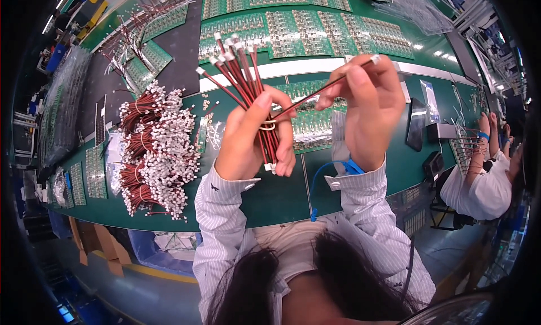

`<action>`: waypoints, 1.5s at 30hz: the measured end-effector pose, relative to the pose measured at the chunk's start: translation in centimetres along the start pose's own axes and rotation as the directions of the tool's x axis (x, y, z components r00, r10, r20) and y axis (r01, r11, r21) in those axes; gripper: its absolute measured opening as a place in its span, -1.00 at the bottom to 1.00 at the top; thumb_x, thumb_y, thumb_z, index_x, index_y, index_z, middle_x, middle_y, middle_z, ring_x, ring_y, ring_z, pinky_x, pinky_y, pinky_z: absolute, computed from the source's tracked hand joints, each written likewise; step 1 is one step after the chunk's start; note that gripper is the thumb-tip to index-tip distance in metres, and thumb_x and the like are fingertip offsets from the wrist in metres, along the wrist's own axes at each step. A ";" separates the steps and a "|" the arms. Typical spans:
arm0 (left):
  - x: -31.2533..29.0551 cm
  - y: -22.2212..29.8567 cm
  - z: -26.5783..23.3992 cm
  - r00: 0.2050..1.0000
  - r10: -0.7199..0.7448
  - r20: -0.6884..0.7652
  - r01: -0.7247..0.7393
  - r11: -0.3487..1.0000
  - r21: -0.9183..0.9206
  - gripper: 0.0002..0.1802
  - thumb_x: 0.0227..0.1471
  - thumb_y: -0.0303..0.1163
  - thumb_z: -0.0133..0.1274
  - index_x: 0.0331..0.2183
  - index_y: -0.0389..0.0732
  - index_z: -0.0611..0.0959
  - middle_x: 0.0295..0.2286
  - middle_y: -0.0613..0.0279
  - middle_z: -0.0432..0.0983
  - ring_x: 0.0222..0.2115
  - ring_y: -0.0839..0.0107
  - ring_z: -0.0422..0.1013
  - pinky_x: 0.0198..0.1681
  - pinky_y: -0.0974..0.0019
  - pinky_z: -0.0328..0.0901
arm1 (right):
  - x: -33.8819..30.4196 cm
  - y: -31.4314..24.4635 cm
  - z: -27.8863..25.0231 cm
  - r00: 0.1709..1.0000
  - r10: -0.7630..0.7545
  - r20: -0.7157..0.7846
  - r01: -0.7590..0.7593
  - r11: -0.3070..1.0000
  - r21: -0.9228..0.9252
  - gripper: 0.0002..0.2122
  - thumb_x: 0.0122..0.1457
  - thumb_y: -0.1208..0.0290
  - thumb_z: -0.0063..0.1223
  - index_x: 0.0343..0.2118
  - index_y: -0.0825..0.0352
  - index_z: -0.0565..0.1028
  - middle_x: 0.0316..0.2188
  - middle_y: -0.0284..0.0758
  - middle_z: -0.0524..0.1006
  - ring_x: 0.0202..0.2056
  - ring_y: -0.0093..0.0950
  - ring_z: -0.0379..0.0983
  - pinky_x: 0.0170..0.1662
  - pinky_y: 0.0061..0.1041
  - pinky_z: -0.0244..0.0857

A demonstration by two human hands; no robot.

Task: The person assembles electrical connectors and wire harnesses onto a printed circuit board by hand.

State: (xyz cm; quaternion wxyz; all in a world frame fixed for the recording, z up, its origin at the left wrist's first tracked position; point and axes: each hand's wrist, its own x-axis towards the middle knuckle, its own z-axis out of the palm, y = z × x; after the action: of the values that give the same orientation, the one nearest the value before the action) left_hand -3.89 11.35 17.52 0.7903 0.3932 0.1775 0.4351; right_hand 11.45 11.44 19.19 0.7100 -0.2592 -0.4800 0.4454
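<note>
Many slender wires [247, 77], blocky connectors [229, 55]

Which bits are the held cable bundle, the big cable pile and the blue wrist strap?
Held cable bundle [249, 80]: head view, on its fanned-out wires.
Big cable pile [162, 155]: head view, on its white plug ends.
Blue wrist strap [353, 167]: head view, on the piece at the wrist.

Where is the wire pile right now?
In the head view, the wire pile lies on the green table, left of the left hand and the bundle it holds.
</note>
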 end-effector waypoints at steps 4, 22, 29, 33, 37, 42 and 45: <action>-0.4 -0.2 0.3 0.999 0.042 -0.032 -0.044 0.996 -0.072 -0.64 0.10 -0.18 -0.41 -0.36 -0.31 0.28 -0.84 0.19 0.16 -0.91 0.42 0.13 -0.82 0.38 0.12 | -0.6 0.5 0.3 0.989 -0.142 -0.029 0.142 0.990 -0.011 -0.93 0.04 0.59 -0.15 -0.41 0.46 0.26 -0.55 -0.21 0.39 -0.58 -0.47 0.40 -0.54 -0.52 0.36; -1.3 -0.1 1.2 0.896 0.375 -0.240 -0.352 0.927 0.133 -0.82 0.09 -0.33 -0.34 -0.41 -0.25 0.25 -0.80 0.31 0.12 -0.88 0.62 0.00 -0.81 0.54 0.02 | -2.1 0.5 2.2 0.948 -0.155 0.278 0.254 0.894 -0.369 -0.88 -0.15 0.73 0.01 -0.48 0.48 0.47 -0.55 -0.21 0.48 -0.52 -0.45 0.42 -0.48 -0.60 0.30; -1.5 -0.6 2.3 0.814 0.572 -0.100 -0.580 0.810 -0.084 -0.82 0.09 -0.27 -0.34 -0.41 -0.17 0.18 -0.77 0.20 0.16 -0.84 0.50 0.11 -0.74 0.43 0.14 | -2.2 -0.4 1.7 0.785 -0.372 0.495 0.542 0.800 -0.258 -0.77 -0.08 0.82 -0.15 -0.31 0.52 0.39 -0.45 -0.13 0.41 -0.53 -0.41 0.41 -0.56 -0.59 0.32; -2.3 0.0 2.2 0.905 0.426 -0.001 -0.426 0.904 -0.039 -0.81 0.06 -0.28 -0.28 -0.46 -0.19 0.17 -0.78 0.23 0.13 -0.84 0.54 0.08 -0.75 0.45 0.11 | -2.6 0.1 2.0 0.833 -0.371 0.411 0.449 0.887 -0.109 -0.81 -0.06 0.79 -0.14 -0.34 0.52 0.40 -0.45 -0.15 0.42 -0.52 -0.43 0.41 -0.56 -0.61 0.32; -2.1 -0.3 1.8 0.908 0.414 0.057 -0.404 0.905 -0.133 -0.81 0.05 -0.31 -0.26 -0.48 -0.19 0.17 -0.78 0.26 0.11 -0.85 0.58 0.04 -0.77 0.47 0.06 | -3.1 0.0 1.5 0.933 -0.235 0.274 0.287 0.943 -0.170 -0.88 -0.05 0.72 -0.07 -0.40 0.48 0.44 -0.46 -0.19 0.45 -0.50 -0.45 0.41 -0.46 -0.60 0.31; -1.9 -0.3 1.6 0.912 0.407 0.051 -0.391 0.900 -0.194 -0.82 0.01 -0.37 -0.18 -0.47 -0.15 0.17 -0.80 0.32 0.07 -0.85 0.63 -0.03 -0.80 0.51 0.00 | -3.1 0.0 1.4 0.936 -0.256 0.241 0.313 0.919 -0.239 -0.90 -0.06 0.65 -0.01 -0.43 0.44 0.47 -0.48 -0.21 0.48 -0.44 -0.43 0.42 -0.40 -0.55 0.31; -1.8 0.3 1.8 0.886 0.453 -0.099 -0.462 0.881 -0.101 -0.82 0.02 -0.39 -0.18 -0.47 -0.14 0.16 -0.81 0.36 0.04 -0.85 0.64 -0.05 -0.81 0.51 -0.05 | -2.6 -0.5 2.0 0.881 -0.236 0.409 0.365 0.890 -0.273 -0.83 -0.13 0.66 0.02 -0.39 0.44 0.47 -0.46 -0.21 0.47 -0.42 -0.40 0.42 -0.37 -0.53 0.31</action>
State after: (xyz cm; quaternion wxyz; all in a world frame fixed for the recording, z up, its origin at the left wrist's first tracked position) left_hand -3.99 9.09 18.76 0.6807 0.3588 0.0813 0.6335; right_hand 9.45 8.84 19.19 0.6134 -0.2122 -0.7081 0.2781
